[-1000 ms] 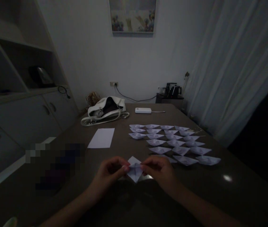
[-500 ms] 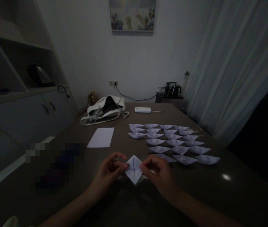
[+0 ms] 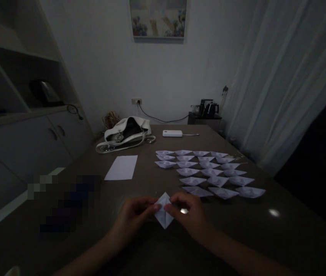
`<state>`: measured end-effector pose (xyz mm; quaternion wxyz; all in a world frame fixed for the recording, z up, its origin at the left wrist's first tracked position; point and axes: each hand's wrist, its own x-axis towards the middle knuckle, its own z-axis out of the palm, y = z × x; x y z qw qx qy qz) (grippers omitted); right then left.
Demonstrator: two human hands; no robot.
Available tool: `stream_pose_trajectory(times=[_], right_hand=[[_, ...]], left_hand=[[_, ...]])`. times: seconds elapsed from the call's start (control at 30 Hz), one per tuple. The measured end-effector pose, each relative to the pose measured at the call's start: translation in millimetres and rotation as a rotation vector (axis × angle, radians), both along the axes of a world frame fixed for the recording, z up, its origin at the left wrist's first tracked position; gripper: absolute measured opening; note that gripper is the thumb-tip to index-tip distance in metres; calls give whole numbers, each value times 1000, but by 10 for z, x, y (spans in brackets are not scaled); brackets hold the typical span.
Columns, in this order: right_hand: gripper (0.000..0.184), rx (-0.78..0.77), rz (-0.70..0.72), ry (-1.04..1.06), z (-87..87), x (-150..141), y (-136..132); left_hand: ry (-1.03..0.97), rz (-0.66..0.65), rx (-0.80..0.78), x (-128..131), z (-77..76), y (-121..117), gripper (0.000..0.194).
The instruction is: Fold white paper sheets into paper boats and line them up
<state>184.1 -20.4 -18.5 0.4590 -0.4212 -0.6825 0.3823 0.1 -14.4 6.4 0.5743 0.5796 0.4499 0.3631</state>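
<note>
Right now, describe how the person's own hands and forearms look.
The left hand and right hand are bare, without gloves. No sleeve, watch or bracelet shows on the left forearm or right forearm. The light is too dim to tell about nail polish.

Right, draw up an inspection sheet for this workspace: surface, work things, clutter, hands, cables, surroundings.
Surface: dark table, reflecting spots of light.
Work things: folded paper, diamond-shaped, in hand; white paper boats in rows toward the right; flat white sheet toward the left.
Clutter: open white bag and white device at the far end; pixelated patch at left, contents unreadable.
Hands: left hand and right hand both pinch the folded paper.
Cables: black cable from the wall socket; short lead on the device.
Surroundings: curtain right, kettle left, framed picture ahead.
</note>
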Motion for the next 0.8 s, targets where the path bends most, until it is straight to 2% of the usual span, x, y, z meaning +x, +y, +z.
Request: stream_pose_trajectory(times=[0.1,0.27,0.5,0.7,0.8], right_hand=[[19,38,-53,43,-11,-10,16],[20,-66,-59,96,-22,-22,17],[14,-46,-44,170,-9,-37,8],[16,-31,-45,110,-10,-30,3],[14,13,-30,62,-1,-34,-19]], left_hand=[[27,-1,42,-5,-12,-9,34],[43,8,79,6,-11,-30,30],[-11,25,16,44,-39,-47,33],[6,37,17,50,-18,-60,36],[24,-10,9,48,-8,-56,35]])
